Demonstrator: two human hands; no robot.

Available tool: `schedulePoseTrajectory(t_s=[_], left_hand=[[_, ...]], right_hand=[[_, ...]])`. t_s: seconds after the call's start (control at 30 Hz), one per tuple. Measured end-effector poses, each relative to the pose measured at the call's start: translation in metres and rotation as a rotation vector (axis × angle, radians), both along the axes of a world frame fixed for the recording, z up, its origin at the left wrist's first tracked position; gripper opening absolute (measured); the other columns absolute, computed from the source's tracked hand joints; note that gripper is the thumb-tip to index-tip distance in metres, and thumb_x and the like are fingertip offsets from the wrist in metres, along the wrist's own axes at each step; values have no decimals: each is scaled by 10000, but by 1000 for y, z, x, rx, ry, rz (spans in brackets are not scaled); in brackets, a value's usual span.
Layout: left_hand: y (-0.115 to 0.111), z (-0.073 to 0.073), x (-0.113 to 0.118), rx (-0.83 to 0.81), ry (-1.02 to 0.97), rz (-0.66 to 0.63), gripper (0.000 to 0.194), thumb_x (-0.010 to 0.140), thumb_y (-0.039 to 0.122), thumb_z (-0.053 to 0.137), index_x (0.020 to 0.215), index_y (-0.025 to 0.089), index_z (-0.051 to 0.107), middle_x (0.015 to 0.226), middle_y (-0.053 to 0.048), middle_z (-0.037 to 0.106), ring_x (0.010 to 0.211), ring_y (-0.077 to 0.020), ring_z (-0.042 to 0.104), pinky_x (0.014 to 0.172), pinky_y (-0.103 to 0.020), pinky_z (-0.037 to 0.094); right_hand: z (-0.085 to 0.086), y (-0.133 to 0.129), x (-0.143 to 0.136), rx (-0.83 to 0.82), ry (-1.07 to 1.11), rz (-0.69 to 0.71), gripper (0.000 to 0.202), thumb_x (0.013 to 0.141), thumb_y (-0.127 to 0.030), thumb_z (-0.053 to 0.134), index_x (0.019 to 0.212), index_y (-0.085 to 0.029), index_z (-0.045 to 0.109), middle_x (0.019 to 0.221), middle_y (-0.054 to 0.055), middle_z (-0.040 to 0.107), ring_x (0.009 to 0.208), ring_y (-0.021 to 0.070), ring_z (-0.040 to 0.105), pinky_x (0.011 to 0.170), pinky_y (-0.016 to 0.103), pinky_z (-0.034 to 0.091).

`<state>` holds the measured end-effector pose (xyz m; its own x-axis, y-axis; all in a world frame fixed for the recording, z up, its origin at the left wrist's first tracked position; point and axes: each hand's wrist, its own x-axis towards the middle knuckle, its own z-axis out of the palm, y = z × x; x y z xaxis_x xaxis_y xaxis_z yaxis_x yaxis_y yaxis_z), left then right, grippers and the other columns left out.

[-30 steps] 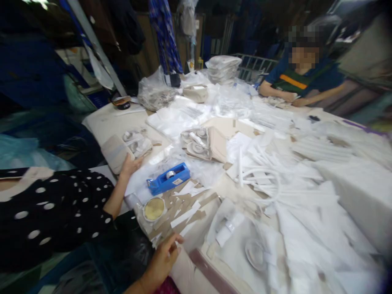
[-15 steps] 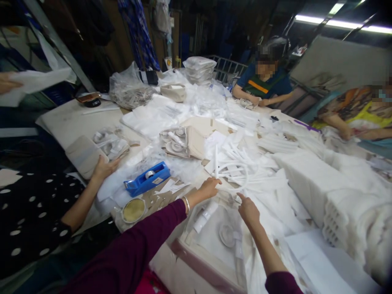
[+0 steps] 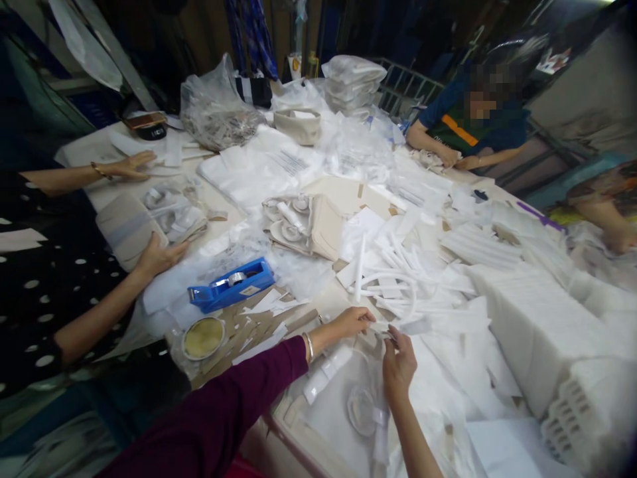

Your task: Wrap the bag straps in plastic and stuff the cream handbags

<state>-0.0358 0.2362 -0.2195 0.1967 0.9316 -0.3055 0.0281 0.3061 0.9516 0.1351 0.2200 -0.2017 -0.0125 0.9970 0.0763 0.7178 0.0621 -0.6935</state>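
Observation:
My left hand (image 3: pixel 355 321) and my right hand (image 3: pixel 399 362) meet above the top end of an open beige bag (image 3: pixel 328 398), both with fingers pinched. Something small and pale is between the fingertips, too small to make out. Lying in the bag are a strap rolled in white wrapping (image 3: pixel 328 373) and a round piece in clear wrapping (image 3: pixel 361 410). A second wrapped strap (image 3: pixel 380 431) runs beside my right wrist. Just beyond my hands is a heap of white tubes and strips (image 3: pixel 398 282).
A blue tape dispenser (image 3: pixel 231 284) and a round tin (image 3: pixel 203 337) stand to the left. A stuffed beige bag (image 3: pixel 326 229) is mid-table. White foam stacks (image 3: pixel 532 318) rise at right. A co-worker's hands (image 3: pixel 159 255) work at left; another person (image 3: pixel 468 133) sits across.
My two hands have come closer together, fingertips now nearly touching. The left co-worker's far hand has put down a white sheet on the table. The view has shifted somewhat.

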Motion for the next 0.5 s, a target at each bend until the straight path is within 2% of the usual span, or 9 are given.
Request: schedulePoseTrajectory(t_s=[0.07,0.13,0.2,0.27,0.33,0.4,0.5], left_hand=[[1,-4,-1,14,-66,-24,401,679,85,599,1076,128,581,967,-56,646,774,-132,602,712,-257,497],[3,-8,-1,52,-132,-28,492,594,51,674,1072,132,584,999,-57,635,868,-157,590,768,-271,482],[5,-11,-1,70,-196,-1,490,555,50,710,1027,126,603,967,-50,627,878,-162,574,770,-271,468],[6,-12,-1,38,-275,36,444,580,108,726,1007,124,606,916,-39,613,807,-143,565,710,-258,462],[6,-12,-1,-19,-319,65,402,624,208,733,996,122,607,850,-25,594,721,-121,547,643,-243,450],[5,-9,-2,-63,-277,77,387,647,288,732,974,117,614,777,-7,573,661,-109,529,614,-237,439],[5,-1,-7,-66,-15,52,342,656,305,719,931,120,634,706,11,558,633,-113,518,612,-234,424]], right_hand=[[4,10,-13,72,-26,145,393,841,-306,379,1098,-170,644,986,105,614,941,228,561,874,372,437],[8,24,-24,61,-2,303,373,862,-285,357,1066,-190,655,995,98,604,970,222,558,887,372,439],[12,38,-33,19,74,437,355,868,-276,358,1043,-205,658,1026,90,604,991,212,563,896,366,443],[15,45,-37,-9,179,483,329,864,-280,367,1012,-204,652,1073,90,601,1013,210,562,893,367,450],[17,45,-38,-22,276,393,286,844,-297,397,977,-196,629,1126,97,589,1035,217,553,882,375,458],[16,40,-36,-60,335,218,254,817,-325,443,976,-192,590,1134,101,587,1008,217,560,851,364,467],[12,32,-32,-232,332,64,302,795,-394,497,1010,-190,553,1005,80,622,830,190,585,741,316,480]])
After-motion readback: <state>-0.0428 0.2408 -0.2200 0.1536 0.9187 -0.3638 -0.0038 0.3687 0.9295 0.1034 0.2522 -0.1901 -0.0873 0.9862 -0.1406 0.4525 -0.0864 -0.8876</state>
